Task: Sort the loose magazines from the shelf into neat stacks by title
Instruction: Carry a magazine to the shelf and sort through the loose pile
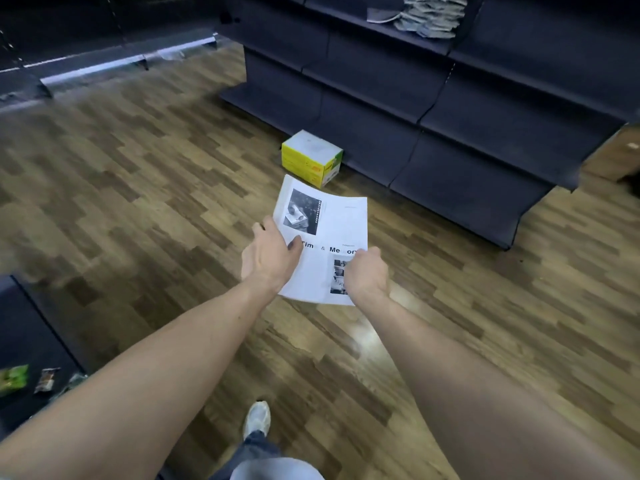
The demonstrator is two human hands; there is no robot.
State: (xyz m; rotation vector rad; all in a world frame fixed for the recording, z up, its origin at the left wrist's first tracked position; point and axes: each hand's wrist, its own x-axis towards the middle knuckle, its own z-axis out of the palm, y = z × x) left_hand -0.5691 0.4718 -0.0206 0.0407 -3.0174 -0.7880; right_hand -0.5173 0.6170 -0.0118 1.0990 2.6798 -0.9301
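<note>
Carrying seems to be the step in hand: the person holds one magazine (325,237) in front of the body, above the wooden floor (138,202), and it is not yet put on any stack. The left hand (270,258) grips the left edge of the magazine, with the thumb lying on the cover near the title and the other fingers hidden under the paper. The right hand (365,275) grips the lower right part, its fingers curled round the right edge. So both hands grasp the same magazine, and neither is free.

The cover faces up to the camera. Its title reads roughly "Time & Memory", though some letters are hidden or blurred. The text runs from left to right for the person, so the top of the cover points away from the body, toward the yellow box (311,157) on the floor and the dark shelf unit (467,133) behind it. The long axis of the magazine runs from the person toward the shelves, a little tilted to the left. The far edge curves slightly, so the paper is thin and soft.

A pile of loose magazines (429,15) lies on an upper shelf at the top right, fanned out and untidy. No neat stack is visible in this view. The next move probably calls for reading the title and then choosing a flat place for this title, keeping the magazine level with both hands so that it does not bend or slip.
</note>
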